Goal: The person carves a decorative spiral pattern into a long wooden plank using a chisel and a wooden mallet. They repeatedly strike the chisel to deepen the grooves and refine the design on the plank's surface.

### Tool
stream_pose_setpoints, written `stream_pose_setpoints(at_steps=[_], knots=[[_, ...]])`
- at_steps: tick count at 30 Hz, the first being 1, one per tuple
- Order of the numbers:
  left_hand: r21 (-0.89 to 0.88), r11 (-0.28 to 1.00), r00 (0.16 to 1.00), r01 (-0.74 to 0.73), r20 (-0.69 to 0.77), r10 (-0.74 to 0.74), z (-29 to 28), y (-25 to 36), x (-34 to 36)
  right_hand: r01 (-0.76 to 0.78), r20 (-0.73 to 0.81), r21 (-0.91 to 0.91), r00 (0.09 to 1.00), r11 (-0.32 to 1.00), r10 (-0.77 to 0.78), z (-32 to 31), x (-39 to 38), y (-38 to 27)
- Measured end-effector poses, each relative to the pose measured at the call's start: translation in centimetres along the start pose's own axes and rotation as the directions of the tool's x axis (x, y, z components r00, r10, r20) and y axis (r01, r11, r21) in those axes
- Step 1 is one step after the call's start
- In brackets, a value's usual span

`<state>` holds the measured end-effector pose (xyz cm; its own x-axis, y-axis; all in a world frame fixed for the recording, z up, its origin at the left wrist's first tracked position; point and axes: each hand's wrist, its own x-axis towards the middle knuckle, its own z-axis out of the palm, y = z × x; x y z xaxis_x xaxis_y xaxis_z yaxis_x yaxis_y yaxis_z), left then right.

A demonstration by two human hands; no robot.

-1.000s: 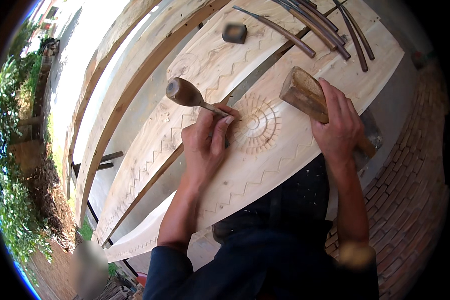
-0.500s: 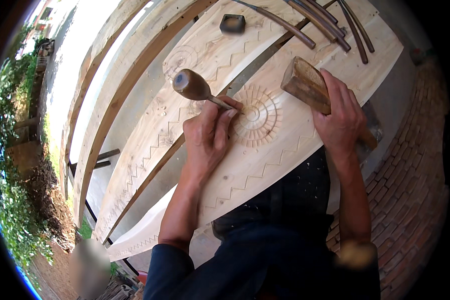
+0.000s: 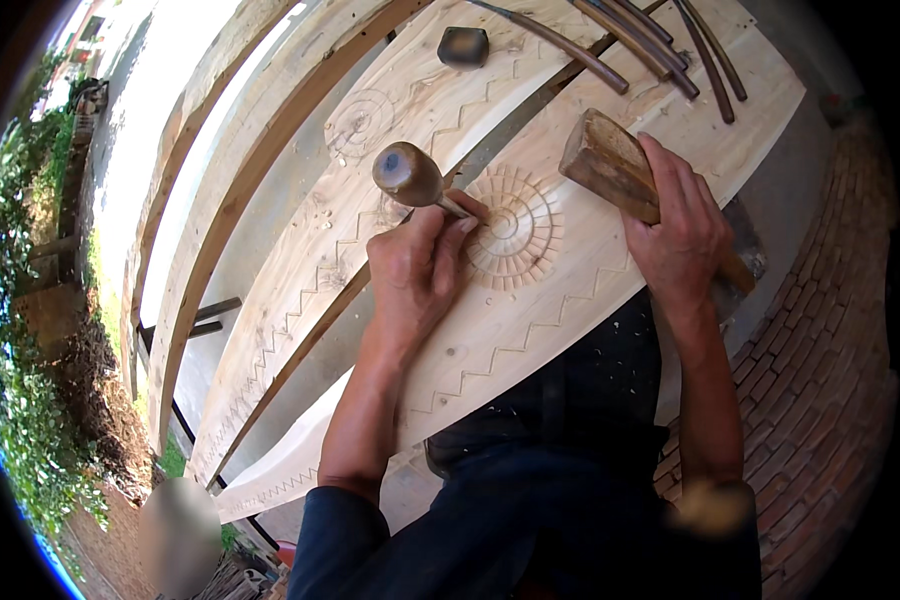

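Observation:
My left hand (image 3: 417,262) is closed round the shank of a carving chisel (image 3: 408,174) with a bulbous wooden handle. Its cutting end meets the left side of a carved round rosette (image 3: 510,228), partly hidden by my fingers. The rosette sits on a pale wooden board (image 3: 475,355) that also bears a zigzag line along its near edge. In my right hand (image 3: 678,232) is a wooden mallet (image 3: 610,165), its block head raised beside the rosette and apart from the chisel. The end of the mallet's handle shows past my wrist.
Several long-handled carving tools (image 3: 638,42) lie across the boards at the top right. A small dark block (image 3: 463,47) rests on the second board (image 3: 300,285), which has zigzags and a drawn circle. Curved beams (image 3: 232,190) stand left; brick paving (image 3: 810,400) lies right.
The chisel's handle has tipped to the right and stands more upright, its tip still at the rosette's left side. The mallet has barely shifted.

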<state>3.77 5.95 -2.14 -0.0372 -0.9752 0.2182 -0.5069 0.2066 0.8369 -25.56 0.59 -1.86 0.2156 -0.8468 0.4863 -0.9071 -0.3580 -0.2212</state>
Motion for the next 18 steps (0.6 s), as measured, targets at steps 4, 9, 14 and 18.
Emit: stream_pose_setpoints(at_steps=[4,9,14,18], knots=[[0.049,0.997,0.999,-0.053,-0.01,0.054,0.2,0.0,0.1,-0.003,-0.003,-0.006,1.0,1.0,0.003,0.0,0.0,0.0],[0.105,0.99,0.995,-0.098,-0.021,0.1,0.1,0.6,0.4,0.001,-0.012,0.0,1.0,1.0,-0.001,0.0,0.0,0.0],[0.116,0.988,0.994,-0.099,-0.024,0.102,0.2,1.1,0.4,-0.007,-0.001,-0.001,1.0,1.0,0.007,0.0,-0.1,0.0],[0.112,0.99,0.995,-0.088,-0.03,0.092,0.3,1.3,0.4,-0.015,0.011,0.011,1.0,1.0,0.015,-0.1,0.0,0.1]])
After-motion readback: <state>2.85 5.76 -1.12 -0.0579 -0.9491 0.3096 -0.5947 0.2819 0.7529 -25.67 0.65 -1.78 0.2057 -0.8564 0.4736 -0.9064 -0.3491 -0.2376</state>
